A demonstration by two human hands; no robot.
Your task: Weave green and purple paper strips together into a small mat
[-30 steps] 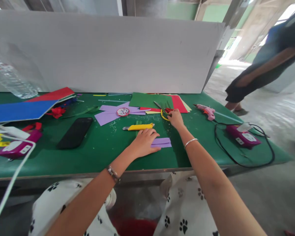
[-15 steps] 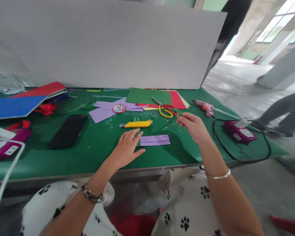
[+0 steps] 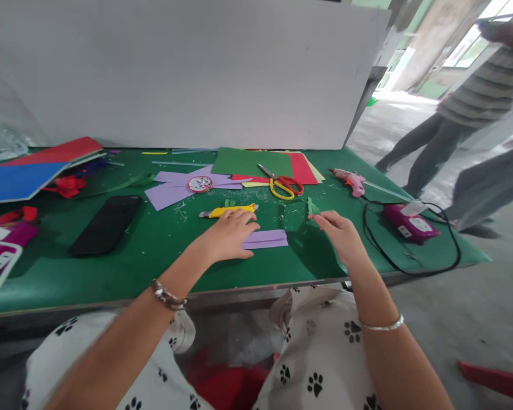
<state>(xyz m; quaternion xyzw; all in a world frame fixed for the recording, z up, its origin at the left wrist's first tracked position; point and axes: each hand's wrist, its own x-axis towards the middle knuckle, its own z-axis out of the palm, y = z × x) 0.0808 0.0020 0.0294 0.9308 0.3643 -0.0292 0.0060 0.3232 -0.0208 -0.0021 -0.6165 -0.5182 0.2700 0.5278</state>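
Observation:
My left hand [image 3: 229, 234] lies with its fingers stretched out over the left end of a folded purple paper strip [image 3: 268, 240]. Just beyond its fingertips is a yellow utility knife [image 3: 235, 211], partly covered by the fingers, with a bit of green paper behind it. Between thumb and fingertips my right hand [image 3: 340, 232] pinches a small green paper strip [image 3: 312, 206] that sticks up from its grip. Scissors [image 3: 282, 185] with red and yellow handles lie beyond both hands, their blades resting on stacked coloured sheets [image 3: 256, 162].
Purple paper pieces [image 3: 166, 196] with a round patterned disc [image 3: 200, 183] lie back left. A black phone [image 3: 105, 225] is on the left. At right are a pink glue gun [image 3: 351, 181], a purple power block [image 3: 410, 223] and its cable. A person [image 3: 479, 97] stands beyond.
My left hand has shifted right, up against the knife and over more of the purple strip. A green strip now shows upright in my right hand. A striped shirt has come into view.

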